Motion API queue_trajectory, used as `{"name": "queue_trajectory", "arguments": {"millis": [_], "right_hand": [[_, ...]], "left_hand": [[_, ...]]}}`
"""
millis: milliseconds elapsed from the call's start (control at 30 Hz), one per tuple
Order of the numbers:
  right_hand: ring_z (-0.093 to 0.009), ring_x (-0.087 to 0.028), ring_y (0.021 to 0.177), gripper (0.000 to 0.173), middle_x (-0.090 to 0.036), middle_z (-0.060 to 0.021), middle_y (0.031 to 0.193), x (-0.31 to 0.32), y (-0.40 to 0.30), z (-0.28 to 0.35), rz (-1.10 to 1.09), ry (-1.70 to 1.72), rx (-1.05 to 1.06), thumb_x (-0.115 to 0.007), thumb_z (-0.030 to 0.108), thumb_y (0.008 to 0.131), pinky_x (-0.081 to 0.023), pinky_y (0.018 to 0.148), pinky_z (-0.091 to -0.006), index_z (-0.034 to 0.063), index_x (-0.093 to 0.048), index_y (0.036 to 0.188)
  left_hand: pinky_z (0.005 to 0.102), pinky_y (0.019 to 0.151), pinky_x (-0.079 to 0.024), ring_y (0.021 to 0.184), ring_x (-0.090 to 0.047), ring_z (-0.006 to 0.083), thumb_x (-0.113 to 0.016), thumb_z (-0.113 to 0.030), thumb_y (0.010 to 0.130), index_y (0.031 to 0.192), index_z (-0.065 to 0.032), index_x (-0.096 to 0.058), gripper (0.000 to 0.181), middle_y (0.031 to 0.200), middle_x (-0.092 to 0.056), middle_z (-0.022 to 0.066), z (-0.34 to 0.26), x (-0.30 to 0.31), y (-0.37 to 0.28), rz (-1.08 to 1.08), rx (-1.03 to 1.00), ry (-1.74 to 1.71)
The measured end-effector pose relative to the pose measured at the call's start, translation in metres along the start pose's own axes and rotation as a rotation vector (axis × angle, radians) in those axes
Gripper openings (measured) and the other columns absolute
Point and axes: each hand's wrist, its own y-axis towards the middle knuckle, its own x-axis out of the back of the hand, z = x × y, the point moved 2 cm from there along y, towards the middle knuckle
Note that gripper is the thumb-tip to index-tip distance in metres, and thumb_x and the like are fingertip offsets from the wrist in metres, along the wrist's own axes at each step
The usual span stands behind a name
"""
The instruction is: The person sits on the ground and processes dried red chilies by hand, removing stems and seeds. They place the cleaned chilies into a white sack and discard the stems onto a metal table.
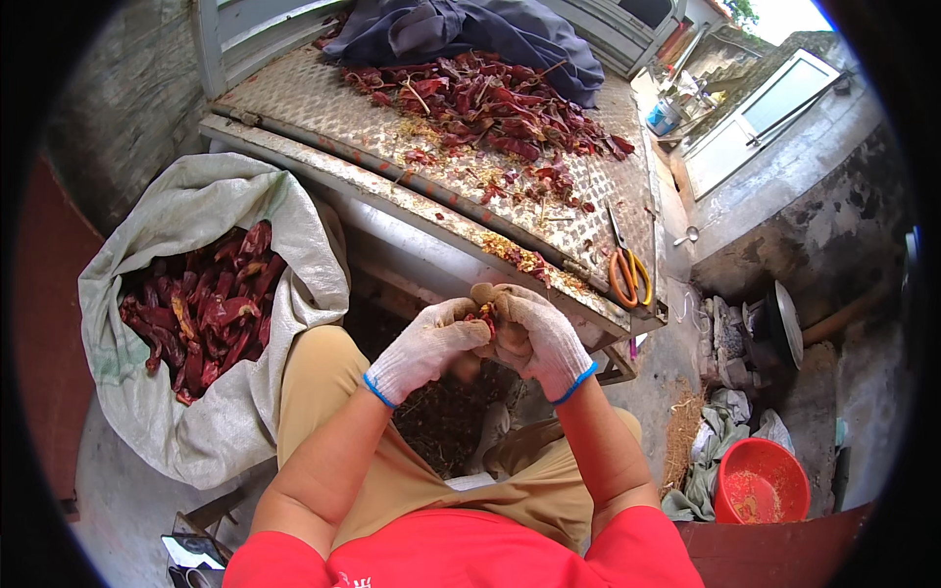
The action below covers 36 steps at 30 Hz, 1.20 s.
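Note:
Both hands wear white knitted work gloves with blue cuffs and stained fingertips. My left hand (439, 339) and my right hand (531, 331) meet in front of the truck bed's edge, their fingers closed on a small piece of dried red chili (483, 316) with yellow seeds, partly hidden by the gloves. Beyond them, a heap of dried red chilies (500, 103) lies on the metal truck bed (294, 92). Scissors with orange and yellow handles (625, 264) rest near the bed's right corner. At the left stands an open white woven sack (198, 191) holding dried red chilies (213, 309).
Dark cloth (470, 29) partly covers the chili heap. Chili scraps and seeds lie along the bed's edge. On the floor at the lower right stands a red plastic basin (761, 481) beside crumpled cloth (709, 448). A dark pan (775, 323) leans near the right wall.

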Motion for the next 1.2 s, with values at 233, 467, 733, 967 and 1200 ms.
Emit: {"name": "queue_trajectory", "arguments": {"millis": [233, 467, 733, 967, 1200], "right_hand": [[-0.006, -0.054, 0.060, 0.020, -0.066, -0.0005, 0.081, -0.027, -0.010, 0.004, -0.292, -0.176, 0.207, -0.064, 0.013, 0.095, -0.042, 0.052, -0.0213, 0.0004, -0.072, 0.108], [-0.022, -0.068, 0.087, 0.032, -0.071, -0.0119, 0.093, 0.005, -0.006, 0.078, -0.301, -1.193, 0.405, -0.065, 0.034, 0.092, -0.053, 0.077, -0.0339, 0.0041, -0.075, 0.101], [-0.036, -0.067, 0.109, 0.056, -0.070, -0.0189, 0.116, 0.048, 0.074, 0.152, -0.897, -1.611, 0.284, -0.068, 0.053, 0.088, -0.053, 0.092, -0.0467, 0.0057, -0.070, 0.117], [-0.033, -0.070, 0.099, 0.032, -0.073, -0.0159, 0.108, 0.077, 0.084, 0.158, -0.996, -1.477, 0.340, -0.061, 0.039, 0.095, -0.053, 0.087, -0.0451, 0.0123, -0.074, 0.107], [-0.029, -0.069, 0.075, 0.013, -0.072, -0.0130, 0.085, 0.061, -0.004, 0.145, -0.467, -1.486, 0.915, -0.067, 0.019, 0.092, -0.054, 0.070, -0.0387, 0.0085, -0.074, 0.093]], "left_hand": [[0.0255, 0.050, -0.047, 0.057, -0.057, 0.0113, -0.066, -0.028, 0.098, 0.095, -0.0053, -0.065, 0.023, 0.077, -0.064, 0.0049, 0.012, 0.009, 0.004, -0.031, 0.179, -0.040], [0.0242, 0.042, -0.036, 0.047, -0.045, 0.0087, -0.066, -0.021, 0.098, 0.089, -0.0054, -0.064, 0.018, 0.070, -0.058, 0.0059, 0.009, 0.024, 0.002, -0.072, 0.109, -0.437], [0.0252, 0.048, -0.047, 0.052, -0.053, 0.0093, -0.062, -0.019, 0.101, 0.105, -0.0041, -0.063, 0.016, 0.079, -0.062, 0.0080, 0.013, 0.024, 0.007, -0.075, 0.161, -0.402], [0.0269, 0.051, -0.051, 0.058, -0.059, 0.0109, -0.063, -0.016, 0.101, 0.110, -0.0031, -0.066, 0.016, 0.085, -0.068, 0.0095, 0.016, 0.033, 0.010, -0.050, 0.170, -0.451], [0.0252, 0.055, -0.051, 0.062, -0.057, 0.0085, -0.063, -0.023, 0.102, 0.113, -0.0032, -0.063, 0.023, 0.084, -0.062, 0.0036, 0.017, 0.034, 0.010, -0.054, 0.100, -0.456]]}}
